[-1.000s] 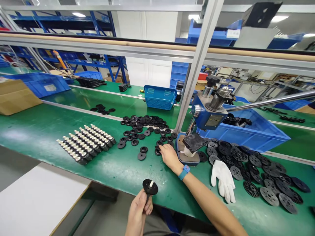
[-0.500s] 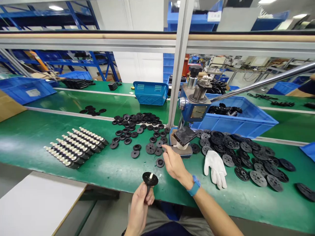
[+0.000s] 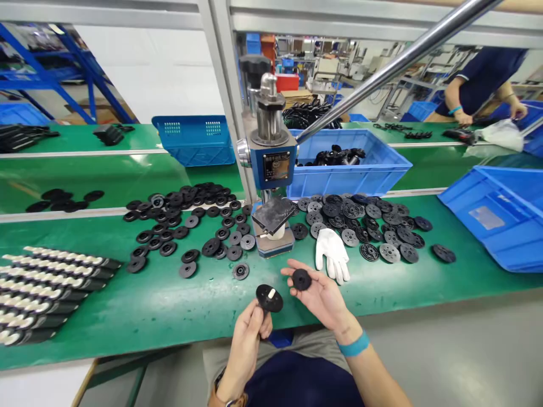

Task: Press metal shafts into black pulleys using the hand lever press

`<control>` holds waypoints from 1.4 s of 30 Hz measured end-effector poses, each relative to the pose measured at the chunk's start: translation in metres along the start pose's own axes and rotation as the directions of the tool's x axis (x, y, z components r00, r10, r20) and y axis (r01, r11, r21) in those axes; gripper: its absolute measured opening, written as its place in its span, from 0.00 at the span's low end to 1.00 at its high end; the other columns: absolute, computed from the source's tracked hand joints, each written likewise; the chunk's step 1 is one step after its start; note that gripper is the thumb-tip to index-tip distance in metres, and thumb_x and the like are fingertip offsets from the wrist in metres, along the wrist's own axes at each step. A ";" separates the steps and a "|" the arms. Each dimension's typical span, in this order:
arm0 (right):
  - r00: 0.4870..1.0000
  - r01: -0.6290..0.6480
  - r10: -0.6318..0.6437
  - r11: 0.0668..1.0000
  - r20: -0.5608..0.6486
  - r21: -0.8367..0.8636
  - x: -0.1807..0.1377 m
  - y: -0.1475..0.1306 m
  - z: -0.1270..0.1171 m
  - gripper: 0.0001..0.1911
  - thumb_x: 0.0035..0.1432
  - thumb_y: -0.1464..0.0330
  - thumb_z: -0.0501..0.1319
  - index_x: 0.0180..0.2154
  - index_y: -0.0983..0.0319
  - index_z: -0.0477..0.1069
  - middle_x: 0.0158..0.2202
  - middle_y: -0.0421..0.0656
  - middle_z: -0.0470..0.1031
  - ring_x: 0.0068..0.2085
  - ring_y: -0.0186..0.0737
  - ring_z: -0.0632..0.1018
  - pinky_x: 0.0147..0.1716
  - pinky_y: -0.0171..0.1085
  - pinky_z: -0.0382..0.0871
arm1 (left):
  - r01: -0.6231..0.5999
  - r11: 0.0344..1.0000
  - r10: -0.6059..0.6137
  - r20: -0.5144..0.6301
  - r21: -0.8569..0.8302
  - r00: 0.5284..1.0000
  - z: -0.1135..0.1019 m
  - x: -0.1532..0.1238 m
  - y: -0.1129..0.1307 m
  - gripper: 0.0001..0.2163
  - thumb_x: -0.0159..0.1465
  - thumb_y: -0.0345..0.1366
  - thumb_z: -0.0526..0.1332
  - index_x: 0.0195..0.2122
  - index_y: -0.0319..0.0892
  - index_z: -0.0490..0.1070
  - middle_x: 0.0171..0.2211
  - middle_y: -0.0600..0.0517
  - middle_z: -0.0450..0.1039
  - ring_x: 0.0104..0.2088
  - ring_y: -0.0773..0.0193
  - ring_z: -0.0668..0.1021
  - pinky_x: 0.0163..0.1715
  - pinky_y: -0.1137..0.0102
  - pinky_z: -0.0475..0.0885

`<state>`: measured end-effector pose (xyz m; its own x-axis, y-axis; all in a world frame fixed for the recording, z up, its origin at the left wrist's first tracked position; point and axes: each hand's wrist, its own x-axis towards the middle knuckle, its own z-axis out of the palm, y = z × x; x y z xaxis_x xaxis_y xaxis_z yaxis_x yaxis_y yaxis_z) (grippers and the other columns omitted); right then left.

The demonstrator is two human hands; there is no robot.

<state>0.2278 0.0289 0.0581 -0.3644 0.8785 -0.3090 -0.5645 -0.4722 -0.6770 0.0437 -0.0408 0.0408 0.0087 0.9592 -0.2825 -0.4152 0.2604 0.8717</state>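
Observation:
My left hand (image 3: 250, 333) is closed round the stem of a black disc-topped part (image 3: 263, 298), whose flat top tilts up with a small white piece (image 3: 272, 293) at its centre. To its right, my right hand (image 3: 324, 299) is turned palm up and holds a small black disc (image 3: 301, 279) against its fingers. The two parts are close but apart, above the front of the green bench. Behind them stands a blue hand press (image 3: 274, 164) with a black block (image 3: 275, 215) at its base. A white glove (image 3: 331, 254) lies just beyond my right hand.
Small black discs (image 3: 168, 248) are scattered left of the press, larger discs (image 3: 389, 252) right of it. Rows of black-and-white parts (image 3: 55, 288) lie at left. Blue bins (image 3: 348, 183) stand behind and at right. The press lever (image 3: 394, 65) slants overhead. A co-worker (image 3: 483, 79) works across the bench.
My right hand has drawn back from the discs by the press, turned palm up, and now has a small black disc. The left hand keeps its part. The view has swung right.

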 end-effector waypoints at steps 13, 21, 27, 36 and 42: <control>0.916 0.394 -0.341 0.674 0.210 -0.625 -0.035 -0.012 0.017 0.32 0.57 0.54 0.74 0.62 0.53 0.73 0.55 0.48 0.78 0.56 0.49 0.77 0.59 0.50 0.71 | -0.033 0.991 0.009 0.177 0.130 0.984 0.000 0.006 -0.011 0.24 0.63 0.57 0.67 0.44 0.39 0.79 0.26 0.52 0.70 0.26 0.65 0.69 0.28 0.71 0.66; 0.705 0.694 -0.375 0.189 0.602 -0.695 -0.040 -0.009 0.031 0.33 0.67 0.59 0.66 0.70 0.51 0.61 0.57 0.50 0.75 0.54 0.52 0.74 0.54 0.52 0.72 | -0.051 0.992 0.028 0.188 0.117 0.982 -0.008 0.002 -0.023 0.27 0.59 0.57 0.70 0.50 0.42 0.81 0.43 0.44 0.80 0.42 0.51 0.78 0.48 0.62 0.73; 0.698 0.695 -0.398 0.173 0.596 -0.698 -0.048 -0.002 0.029 0.34 0.70 0.59 0.61 0.72 0.51 0.55 0.57 0.51 0.75 0.54 0.53 0.74 0.56 0.55 0.70 | -0.072 0.987 0.046 0.182 0.142 0.982 -0.011 -0.001 -0.024 0.24 0.58 0.55 0.72 0.47 0.41 0.82 0.43 0.44 0.80 0.42 0.51 0.77 0.46 0.63 0.73; 0.623 0.756 -0.448 0.134 0.641 -0.640 -0.048 0.002 0.029 0.36 0.66 0.60 0.67 0.70 0.58 0.57 0.57 0.53 0.77 0.53 0.50 0.77 0.57 0.54 0.71 | -0.149 0.961 0.091 0.242 0.234 0.966 -0.004 0.000 -0.007 0.18 0.62 0.49 0.71 0.44 0.40 0.81 0.38 0.47 0.80 0.39 0.57 0.77 0.43 0.66 0.74; 0.626 0.750 -0.427 0.103 0.652 -0.653 -0.049 0.001 0.028 0.37 0.66 0.58 0.67 0.70 0.57 0.57 0.58 0.53 0.77 0.56 0.52 0.77 0.58 0.55 0.71 | -0.178 0.950 0.111 0.253 0.258 0.961 -0.004 -0.001 -0.002 0.17 0.63 0.47 0.70 0.47 0.40 0.81 0.42 0.46 0.82 0.41 0.56 0.79 0.44 0.66 0.75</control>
<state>0.2244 -0.0161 0.0910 -0.4698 0.7051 0.5312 0.1524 0.6575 -0.7379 0.0408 -0.0428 0.0374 0.1925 0.9786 -0.0732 -0.1607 0.1050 0.9814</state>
